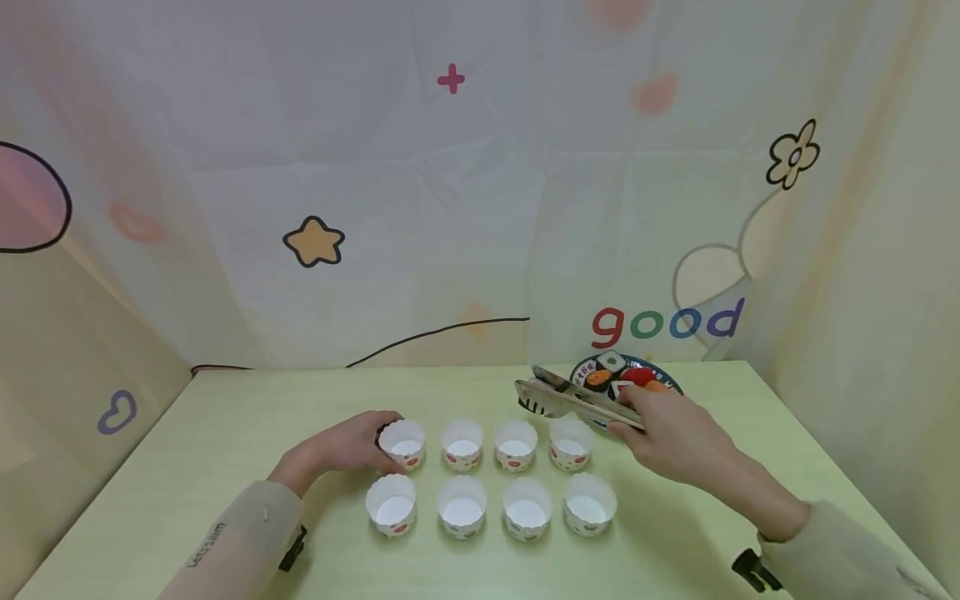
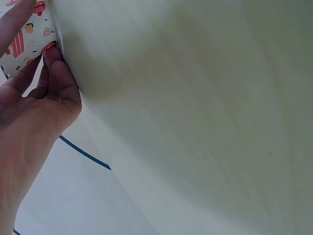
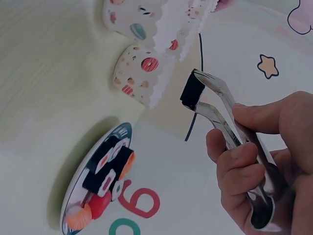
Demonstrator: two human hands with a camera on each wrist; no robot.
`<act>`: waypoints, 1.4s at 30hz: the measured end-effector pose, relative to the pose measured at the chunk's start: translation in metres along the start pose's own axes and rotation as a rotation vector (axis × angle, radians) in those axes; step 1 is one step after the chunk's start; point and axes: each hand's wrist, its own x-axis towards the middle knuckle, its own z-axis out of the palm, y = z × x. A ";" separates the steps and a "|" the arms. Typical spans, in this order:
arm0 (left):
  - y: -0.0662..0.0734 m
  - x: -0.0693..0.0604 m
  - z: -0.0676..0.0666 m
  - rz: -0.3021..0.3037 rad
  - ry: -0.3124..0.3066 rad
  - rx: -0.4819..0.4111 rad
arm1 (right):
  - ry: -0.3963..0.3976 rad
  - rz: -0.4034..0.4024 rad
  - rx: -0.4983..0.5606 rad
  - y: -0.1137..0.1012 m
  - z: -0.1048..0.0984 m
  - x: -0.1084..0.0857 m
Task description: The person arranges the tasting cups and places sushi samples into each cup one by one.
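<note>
My left hand holds the paper baking cup at the back left, thumb and fingers round its sides. In the left wrist view, that cup's printed wall shows between the fingers. My right hand grips metal tongs above the back row's right end. Between the tongs' tips, the right wrist view shows a black-wrapped sushi roll. Several more white cups with scalloped rims stand upright in two rows between the hands.
A round patterned plate stands at the back right, partly behind the right hand. On it lie several sushi pieces and a red round piece. A printed curtain hangs behind and beside the pale green table.
</note>
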 end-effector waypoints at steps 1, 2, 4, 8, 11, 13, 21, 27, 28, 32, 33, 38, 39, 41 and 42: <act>0.000 0.000 0.000 -0.003 0.003 0.001 | 0.010 -0.015 -0.007 -0.002 0.000 0.001; 0.000 0.000 0.000 -0.004 0.004 0.002 | 0.018 -0.028 -0.009 -0.005 0.001 0.002; 0.000 0.000 0.000 -0.006 0.005 0.004 | 0.032 -0.055 -0.017 -0.009 0.001 0.004; 0.000 0.000 -0.001 -0.004 0.004 0.000 | 0.031 -0.078 -0.030 -0.019 0.003 0.008; -0.001 -0.001 -0.001 -0.004 0.003 -0.004 | 0.005 -0.076 -0.012 -0.027 0.005 0.012; -0.002 0.000 -0.001 0.002 -0.002 -0.003 | -0.007 -0.080 0.011 -0.032 0.007 0.013; -0.003 -0.001 0.000 0.017 0.001 -0.001 | -0.045 -0.108 0.111 -0.052 0.015 0.021; -0.002 -0.001 0.001 0.020 0.010 0.009 | -0.026 -0.161 0.106 -0.060 0.021 0.026; -0.002 0.000 0.001 0.024 0.009 0.009 | -0.024 -0.165 0.102 -0.060 0.022 0.026; -0.002 0.001 0.001 0.041 0.000 0.008 | -0.032 -0.168 0.099 -0.064 0.025 0.029; -0.002 0.001 0.001 0.046 -0.003 0.005 | -0.033 -0.170 0.099 -0.065 0.026 0.029; -0.001 0.002 0.000 0.065 -0.013 -0.014 | -0.047 -0.203 0.092 -0.072 0.032 0.032; -0.001 0.002 0.000 0.064 -0.013 -0.018 | -0.046 -0.217 0.091 -0.073 0.034 0.032; -0.001 0.002 0.000 0.054 -0.012 -0.020 | -0.044 -0.240 0.093 -0.076 0.036 0.034; 0.000 0.001 0.000 0.049 -0.013 -0.020 | -0.043 -0.250 0.099 -0.077 0.037 0.035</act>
